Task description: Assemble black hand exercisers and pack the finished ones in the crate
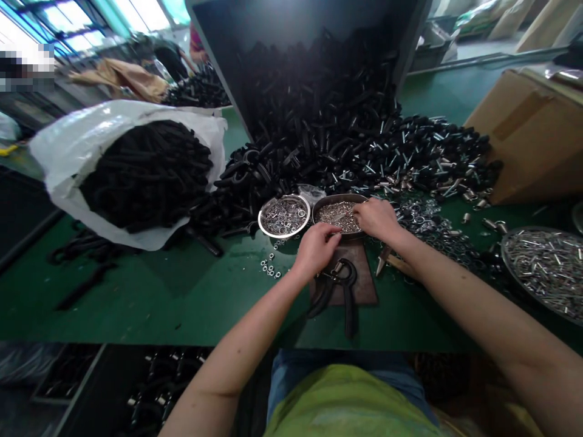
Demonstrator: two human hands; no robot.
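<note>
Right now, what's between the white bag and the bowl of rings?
A spill of black handles lying on the green table, running from the white bag to the bowl of rings. Head view shows it.

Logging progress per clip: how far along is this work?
Looks done: black parts with metal fittings heaped at right. In hand: right hand in the small-parts bowl, left hand beside it, above one black grip. Left: the bagful of bare black parts.

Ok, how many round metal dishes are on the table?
3. A dish of rings left of centre, a darker dish beside it under the right hand, and a large dish at the right edge. More may be hidden.
</note>
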